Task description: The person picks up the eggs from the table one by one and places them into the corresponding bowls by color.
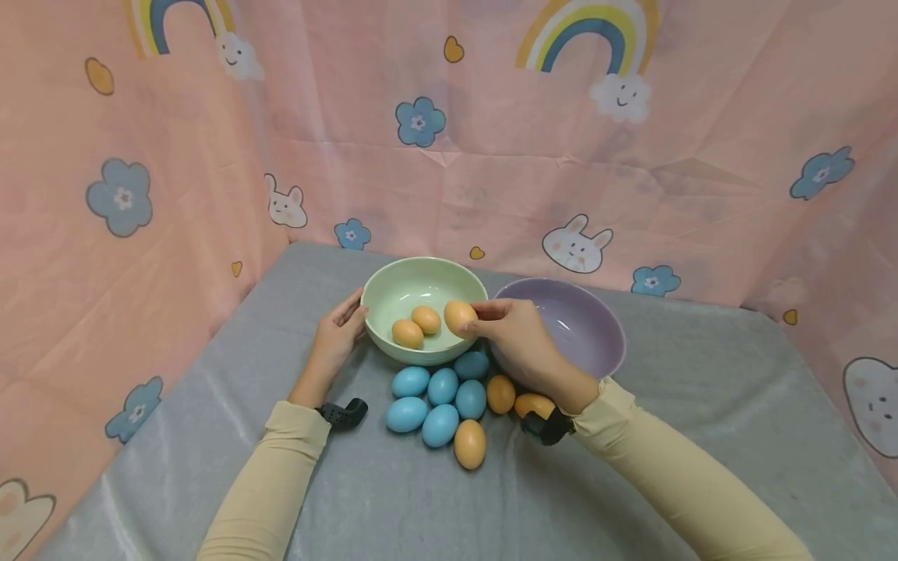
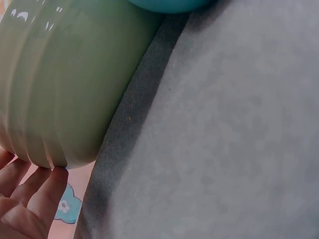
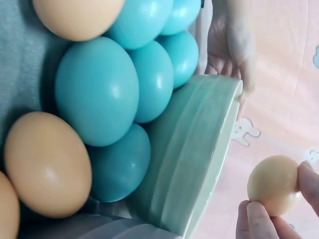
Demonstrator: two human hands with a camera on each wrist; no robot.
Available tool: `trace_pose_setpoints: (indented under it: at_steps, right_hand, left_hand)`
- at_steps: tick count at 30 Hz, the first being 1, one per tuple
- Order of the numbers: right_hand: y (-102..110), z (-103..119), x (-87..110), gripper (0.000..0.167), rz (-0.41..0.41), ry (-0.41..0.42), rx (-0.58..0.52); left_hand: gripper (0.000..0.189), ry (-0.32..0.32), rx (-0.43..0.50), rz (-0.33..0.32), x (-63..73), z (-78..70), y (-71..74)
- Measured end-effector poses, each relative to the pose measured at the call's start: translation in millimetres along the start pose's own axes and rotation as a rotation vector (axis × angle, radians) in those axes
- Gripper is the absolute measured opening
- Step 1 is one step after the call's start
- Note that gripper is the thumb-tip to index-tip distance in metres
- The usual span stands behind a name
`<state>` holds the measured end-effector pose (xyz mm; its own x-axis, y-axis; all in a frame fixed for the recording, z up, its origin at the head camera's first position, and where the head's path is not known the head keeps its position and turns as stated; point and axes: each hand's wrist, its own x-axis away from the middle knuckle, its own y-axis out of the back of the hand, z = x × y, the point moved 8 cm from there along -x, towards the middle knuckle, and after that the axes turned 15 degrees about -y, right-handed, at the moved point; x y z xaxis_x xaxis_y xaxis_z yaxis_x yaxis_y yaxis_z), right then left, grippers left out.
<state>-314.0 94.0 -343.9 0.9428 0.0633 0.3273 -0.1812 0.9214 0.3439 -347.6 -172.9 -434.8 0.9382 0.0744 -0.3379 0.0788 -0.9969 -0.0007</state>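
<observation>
The light green bowl [image 1: 424, 354] holds two orange eggs, one egg [image 1: 407, 333] close beside the other [image 1: 426, 319]. My left hand [image 1: 337, 340] touches the outside of this bowl at its left, fingertips against the ribbed wall [image 2: 55, 89] in the left wrist view. Over the bowl's right side, my right hand [image 1: 522, 339] pinches an orange egg [image 1: 459, 318] between thumb and fingers; the right wrist view shows the same egg [image 3: 273, 185] held at the fingertips.
A purple bowl [image 1: 596, 335] stands right of the green one, partly behind my right hand. Several blue eggs [image 1: 440, 425] cluster in front of the green bowl. Orange eggs lie beside them, one egg [image 1: 470, 445] nearest me. A patterned pink cloth [image 1: 491, 195] hangs behind the grey-covered table [image 1: 393, 514].
</observation>
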Motion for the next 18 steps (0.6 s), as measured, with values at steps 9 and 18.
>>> trace_pose_setpoints:
  at_steps: [9, 18]
  right_hand:
    - [-1.5, 12.8, -12.0, 0.043, -0.067, -0.026, 0.080]
    - [-6.9, 19.9, -26.7, 0.042, -0.094, -0.035, 0.074]
  left_hand:
    - [0.050, 0.014, 0.006, 0.006, -0.6, 0.7, -0.3]
    - [0.050, 0.053, 0.004, 0.010, -1.2, 4.5, 0.7]
